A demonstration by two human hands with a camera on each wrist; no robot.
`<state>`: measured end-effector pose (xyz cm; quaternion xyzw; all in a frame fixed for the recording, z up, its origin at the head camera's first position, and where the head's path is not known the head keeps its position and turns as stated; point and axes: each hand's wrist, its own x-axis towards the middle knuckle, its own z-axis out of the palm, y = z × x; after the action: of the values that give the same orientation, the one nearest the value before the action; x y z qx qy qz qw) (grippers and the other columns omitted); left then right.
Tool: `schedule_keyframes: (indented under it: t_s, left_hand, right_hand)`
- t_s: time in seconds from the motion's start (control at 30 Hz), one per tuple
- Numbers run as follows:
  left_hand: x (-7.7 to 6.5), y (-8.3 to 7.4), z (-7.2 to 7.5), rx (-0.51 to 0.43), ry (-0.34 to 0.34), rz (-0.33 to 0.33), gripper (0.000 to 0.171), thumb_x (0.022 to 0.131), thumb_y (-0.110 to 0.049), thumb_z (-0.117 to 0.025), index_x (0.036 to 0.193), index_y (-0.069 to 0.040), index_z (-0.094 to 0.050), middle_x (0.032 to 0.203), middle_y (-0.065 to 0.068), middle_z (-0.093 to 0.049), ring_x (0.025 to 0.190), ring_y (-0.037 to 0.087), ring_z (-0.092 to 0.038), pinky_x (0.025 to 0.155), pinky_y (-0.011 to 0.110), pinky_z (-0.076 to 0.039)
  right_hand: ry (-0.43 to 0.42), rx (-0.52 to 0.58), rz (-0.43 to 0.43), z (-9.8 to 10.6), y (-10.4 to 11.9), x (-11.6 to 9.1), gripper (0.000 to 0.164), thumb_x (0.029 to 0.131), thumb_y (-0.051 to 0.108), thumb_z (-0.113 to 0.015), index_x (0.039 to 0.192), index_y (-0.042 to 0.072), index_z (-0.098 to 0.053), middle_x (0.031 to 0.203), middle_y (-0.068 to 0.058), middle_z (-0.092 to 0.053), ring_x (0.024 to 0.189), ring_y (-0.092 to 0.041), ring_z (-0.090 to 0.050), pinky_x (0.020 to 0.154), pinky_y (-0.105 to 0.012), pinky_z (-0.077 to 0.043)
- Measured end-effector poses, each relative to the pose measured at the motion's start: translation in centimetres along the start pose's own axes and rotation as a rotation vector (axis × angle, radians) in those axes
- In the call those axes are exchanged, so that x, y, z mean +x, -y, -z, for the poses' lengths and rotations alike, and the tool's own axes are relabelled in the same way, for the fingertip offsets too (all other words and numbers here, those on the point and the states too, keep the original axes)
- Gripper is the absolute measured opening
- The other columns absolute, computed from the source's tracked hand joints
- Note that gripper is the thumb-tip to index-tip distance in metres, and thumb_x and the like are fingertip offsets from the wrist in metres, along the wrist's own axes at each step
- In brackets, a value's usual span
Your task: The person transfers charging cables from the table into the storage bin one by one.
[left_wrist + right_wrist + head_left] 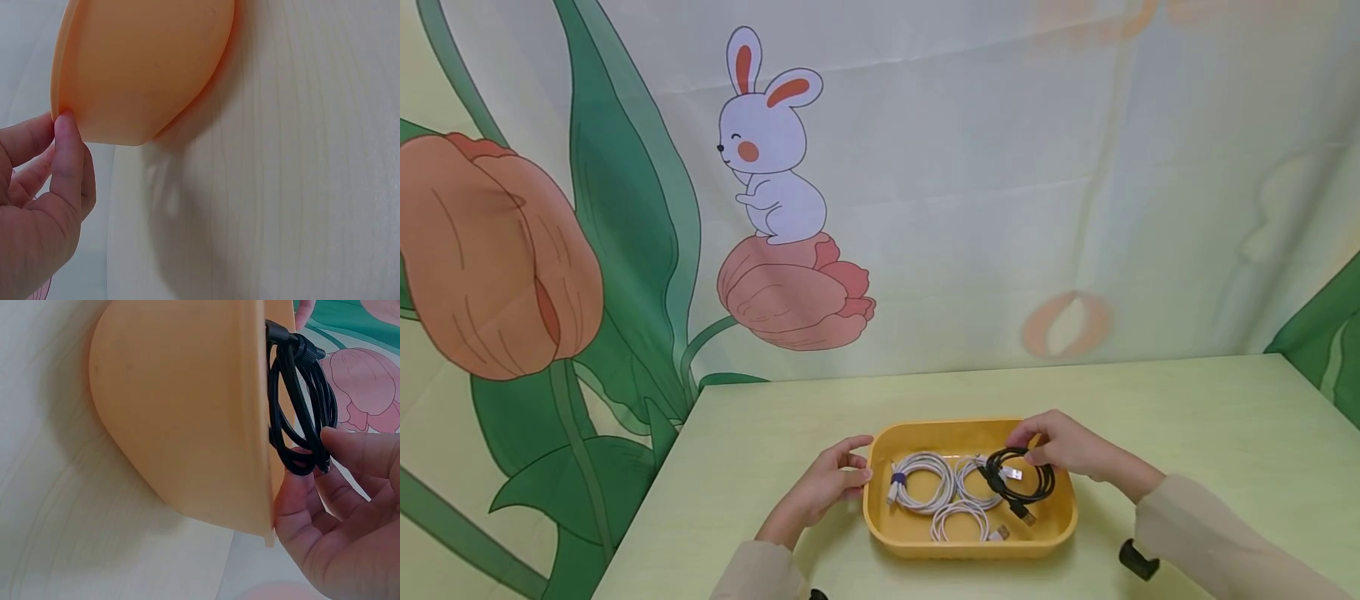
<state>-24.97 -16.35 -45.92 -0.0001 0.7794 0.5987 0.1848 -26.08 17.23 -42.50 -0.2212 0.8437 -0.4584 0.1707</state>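
A yellow plastic basket [970,551] stands on the table and looks orange in both wrist views. My left hand [826,483] pinches its left rim between thumb and fingers, as the left wrist view shows at the basket wall [144,69]. Over the basket's right part, my right hand [1063,443] holds a coiled black USB cable [996,482]. In the right wrist view, thumb and fingertips pinch the lower end of this black coil [306,353], just above the rim. Inside lie a larger white cable coil [925,506] with a dark blue tie and two smaller white cable coils, one partly hidden behind the black cable.
The pale wooden table [775,417] extends around the basket. Behind it hangs a cloth backdrop [940,208] printed with a rabbit and tulips. A dark strap piece [1138,560] shows by the right sleeve.
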Motion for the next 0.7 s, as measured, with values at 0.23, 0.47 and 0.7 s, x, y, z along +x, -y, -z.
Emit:
schedule_keyframes:
  t_s: [0.23, 0.47, 0.7]
  left_hand:
    - [0.0, 0.0, 0.0, 0.003, 0.002, 0.002, 0.050, 0.084, -0.001, -0.055, 0.131, -0.008, -0.039, 0.094, 0.007, -0.046, 0.073, 0.013, -0.050, 0.067, 0.026, -0.051]
    - [0.1, 0.3, -0.1, 0.015, -0.003, 0.006, 0.051, 0.084, -0.001, -0.055, 0.131, -0.007, -0.038, 0.095, 0.008, -0.046, 0.074, 0.014, -0.050, 0.068, 0.027, -0.051]
    - [-0.1, 0.1, -0.1, 0.018, -0.009, 0.007, 0.050, 0.084, -0.003, -0.055, 0.131, -0.010, -0.039, 0.095, 0.008, -0.046, 0.074, 0.014, -0.051, 0.068, 0.026, -0.051]
  right_hand:
    - [0.028, -0.036, 0.036, -0.2, 0.1, 0.4, 0.023, 0.075, -0.007, -0.054, 0.096, -0.002, -0.062, 0.093, -0.013, -0.061, 0.078, -0.018, -0.049, 0.063, -0.027, -0.046]
    - [0.050, -0.092, 0.067, -0.3, -0.1, 0.9, 0.024, 0.073, -0.009, -0.054, 0.092, 0.001, -0.064, 0.086, -0.008, -0.059, 0.080, -0.018, -0.047, 0.065, -0.027, -0.045]
    - [0.079, -0.105, 0.082, -0.5, -0.2, 1.2, 0.026, 0.071, -0.012, -0.053, 0.090, 0.001, -0.064, 0.083, -0.007, -0.060, 0.078, -0.018, -0.048, 0.065, -0.025, -0.044]
